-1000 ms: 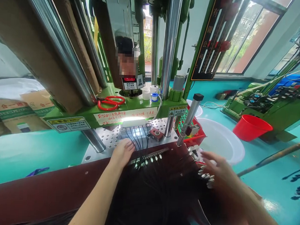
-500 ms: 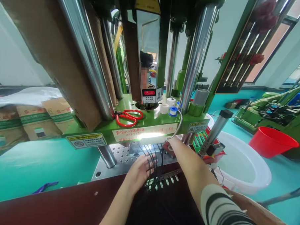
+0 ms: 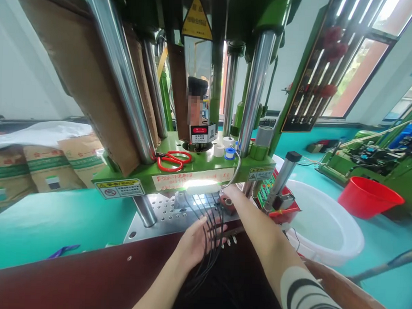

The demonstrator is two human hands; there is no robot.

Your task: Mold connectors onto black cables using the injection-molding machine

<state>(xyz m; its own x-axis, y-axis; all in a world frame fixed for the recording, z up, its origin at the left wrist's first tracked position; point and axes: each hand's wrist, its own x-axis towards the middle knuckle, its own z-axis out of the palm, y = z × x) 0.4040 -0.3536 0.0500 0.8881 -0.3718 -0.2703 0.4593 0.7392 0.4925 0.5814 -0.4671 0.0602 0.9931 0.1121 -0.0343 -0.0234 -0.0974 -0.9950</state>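
Observation:
Several thin black cables come out from under the green press plate and loop down in front of it. My left hand is beneath the plate's front edge, palm turned towards the cables. They run across its fingers, which curve behind and hold them loosely. A few metal plug ends show just past its fingertips. My right forearm reaches under the plate by a reddish-brown block. The plate and lamp area hide my right hand's fingers, so their grip cannot be seen.
Red-handled scissors and small rolls of tape lie on the plate. A lit lamp is fixed to its front. Steel columns rise at both sides. A white tub and red bucket stand at right.
My left hand has moved slightly right and lower among the cables. The cables now loop further down, and fewer plug ends show. My right arm stays under the plate.

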